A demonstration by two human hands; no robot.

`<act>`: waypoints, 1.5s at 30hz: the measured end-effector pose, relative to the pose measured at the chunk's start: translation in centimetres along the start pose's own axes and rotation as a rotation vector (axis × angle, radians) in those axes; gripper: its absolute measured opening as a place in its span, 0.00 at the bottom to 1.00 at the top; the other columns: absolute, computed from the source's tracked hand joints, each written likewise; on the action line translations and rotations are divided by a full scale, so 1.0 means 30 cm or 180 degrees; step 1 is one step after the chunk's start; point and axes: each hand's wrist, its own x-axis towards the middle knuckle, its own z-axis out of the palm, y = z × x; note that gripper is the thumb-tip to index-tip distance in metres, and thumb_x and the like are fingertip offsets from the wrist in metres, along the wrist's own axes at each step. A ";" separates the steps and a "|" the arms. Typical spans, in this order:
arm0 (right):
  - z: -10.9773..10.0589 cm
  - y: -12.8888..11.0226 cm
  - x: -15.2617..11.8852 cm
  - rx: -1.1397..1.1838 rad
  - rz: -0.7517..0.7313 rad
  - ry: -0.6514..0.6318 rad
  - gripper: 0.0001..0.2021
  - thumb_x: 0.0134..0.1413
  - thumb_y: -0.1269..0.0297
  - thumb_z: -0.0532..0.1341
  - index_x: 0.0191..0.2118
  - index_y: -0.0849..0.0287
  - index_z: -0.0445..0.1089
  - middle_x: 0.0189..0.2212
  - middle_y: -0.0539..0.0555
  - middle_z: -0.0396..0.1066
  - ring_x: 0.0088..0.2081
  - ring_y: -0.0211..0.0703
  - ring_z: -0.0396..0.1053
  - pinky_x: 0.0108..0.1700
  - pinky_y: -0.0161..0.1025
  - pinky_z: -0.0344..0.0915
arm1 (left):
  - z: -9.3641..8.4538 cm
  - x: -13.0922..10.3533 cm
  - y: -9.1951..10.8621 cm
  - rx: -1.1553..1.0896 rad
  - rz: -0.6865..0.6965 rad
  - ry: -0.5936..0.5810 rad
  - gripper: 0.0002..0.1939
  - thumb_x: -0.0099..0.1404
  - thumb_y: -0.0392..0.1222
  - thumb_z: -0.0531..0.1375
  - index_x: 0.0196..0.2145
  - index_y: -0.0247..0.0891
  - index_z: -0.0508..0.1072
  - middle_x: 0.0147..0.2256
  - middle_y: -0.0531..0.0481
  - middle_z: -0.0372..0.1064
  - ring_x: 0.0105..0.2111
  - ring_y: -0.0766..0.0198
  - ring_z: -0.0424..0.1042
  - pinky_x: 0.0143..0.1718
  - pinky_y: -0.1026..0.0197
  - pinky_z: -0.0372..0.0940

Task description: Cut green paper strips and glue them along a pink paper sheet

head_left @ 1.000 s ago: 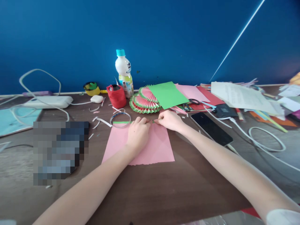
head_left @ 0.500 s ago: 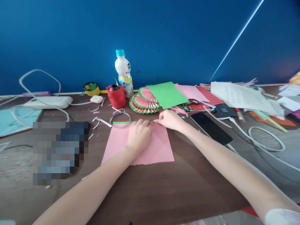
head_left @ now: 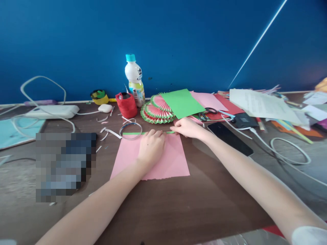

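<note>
A sheet of pink paper (head_left: 125, 154) lies on the dark wooden table with a narrow green paper strip (head_left: 168, 132) along its far edge. Resting on the sheet, my left hand (head_left: 152, 144) presses down with its fingers laid forward over the strip, the fingertips partly hidden. My right hand (head_left: 187, 127) is closed at the strip's right end, thumb and forefinger pinching it near the sheet's far right corner. A roll of clear tape (head_left: 130, 137) touches the sheet's far left corner.
Behind the sheet are a folded paper fan (head_left: 157, 110), green paper (head_left: 182, 103), scissors (head_left: 203, 116), a bottle (head_left: 134, 73) and a red roll (head_left: 126, 105). A phone (head_left: 230, 139) with cables lies right; a pixelated dark device (head_left: 67, 163) lies left. Paper scraps (head_left: 112, 132) are scattered around.
My right hand has slid a little to the right along the far edge, showing more of the green strip between the hands. My left hand has stayed in place.
</note>
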 end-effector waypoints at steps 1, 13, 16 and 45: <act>-0.005 -0.001 -0.003 0.0023 0.0042 -0.0034 0.15 0.50 0.59 0.56 0.19 0.60 0.69 0.09 0.46 0.58 0.15 0.33 0.57 0.20 0.32 0.48 | 0.001 0.000 0.000 0.0010 -0.0005 0.0003 0.15 0.64 0.34 0.49 0.44 0.34 0.73 0.36 0.44 0.73 0.36 0.57 0.67 0.38 0.56 0.62; 0.002 0.006 -0.003 -0.0149 0.0055 0.0116 0.14 0.47 0.60 0.59 0.16 0.61 0.67 0.09 0.46 0.57 0.15 0.31 0.55 0.19 0.31 0.47 | -0.004 0.002 -0.003 0.0189 0.0183 -0.0148 0.19 0.63 0.38 0.50 0.51 0.37 0.69 0.37 0.46 0.69 0.38 0.55 0.64 0.37 0.53 0.60; 0.002 0.003 -0.005 -0.0153 0.0076 0.0101 0.14 0.47 0.61 0.59 0.17 0.61 0.67 0.09 0.46 0.57 0.15 0.31 0.56 0.20 0.32 0.47 | -0.007 0.003 -0.003 0.0189 0.0191 -0.0216 0.20 0.63 0.38 0.50 0.52 0.36 0.68 0.38 0.45 0.68 0.39 0.54 0.63 0.38 0.53 0.59; 0.046 0.040 0.017 -0.0363 -0.0284 0.0358 0.14 0.49 0.66 0.58 0.16 0.60 0.58 0.13 0.47 0.58 0.17 0.32 0.56 0.20 0.33 0.46 | -0.010 0.001 0.001 0.0341 0.0214 -0.0331 0.19 0.66 0.39 0.47 0.53 0.34 0.66 0.40 0.45 0.68 0.40 0.55 0.63 0.36 0.53 0.59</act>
